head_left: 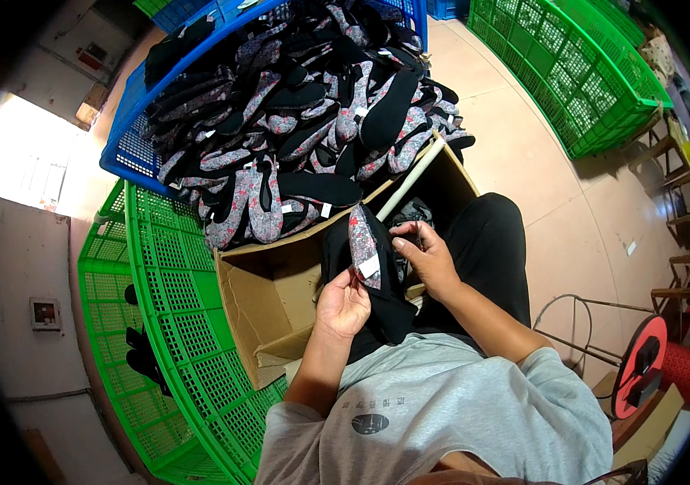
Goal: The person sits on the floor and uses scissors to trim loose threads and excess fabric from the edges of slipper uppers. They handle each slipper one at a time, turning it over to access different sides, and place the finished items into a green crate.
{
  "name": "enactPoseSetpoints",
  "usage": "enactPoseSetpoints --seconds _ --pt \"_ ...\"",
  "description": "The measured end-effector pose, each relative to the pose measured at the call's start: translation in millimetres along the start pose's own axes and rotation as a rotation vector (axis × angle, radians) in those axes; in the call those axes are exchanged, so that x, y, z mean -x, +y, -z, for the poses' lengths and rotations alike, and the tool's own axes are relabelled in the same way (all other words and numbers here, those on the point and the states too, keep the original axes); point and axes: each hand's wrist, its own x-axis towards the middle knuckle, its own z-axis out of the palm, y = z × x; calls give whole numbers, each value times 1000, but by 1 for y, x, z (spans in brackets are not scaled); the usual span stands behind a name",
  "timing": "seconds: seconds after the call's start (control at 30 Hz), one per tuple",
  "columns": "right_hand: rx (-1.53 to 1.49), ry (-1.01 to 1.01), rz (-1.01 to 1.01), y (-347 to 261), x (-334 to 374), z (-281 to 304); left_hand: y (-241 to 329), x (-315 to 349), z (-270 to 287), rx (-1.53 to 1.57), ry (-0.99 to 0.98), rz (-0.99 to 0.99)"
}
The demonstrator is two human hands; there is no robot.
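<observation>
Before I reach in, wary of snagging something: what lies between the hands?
The head view shows a black and floral fabric piece with a white tag between left hand and right hand.

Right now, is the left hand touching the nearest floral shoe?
Touching: the head view shows the left hand pinching the floral shoe near its white tag.

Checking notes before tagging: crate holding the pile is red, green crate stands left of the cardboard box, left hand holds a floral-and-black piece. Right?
Colour's off: the crate holding the pile is blue, not red, per the head view. The rest stands: a green crate left of the cardboard box, a floral-and-black piece in the left hand.
</observation>
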Motion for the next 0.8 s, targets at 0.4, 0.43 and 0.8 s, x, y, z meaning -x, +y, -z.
enactPoseSetpoints --seconds 0.4,0.43,0.8 --pt "96 -4 165 -1 -1 -13 -6 -2 10 33 -50 -34" --pt "84 -1 150 -2 -1 -13 -6 -1 8 33 -52 -32" --pt "-150 121 -30 -7 0 -7 -7 -1 4 28 -65 -34"
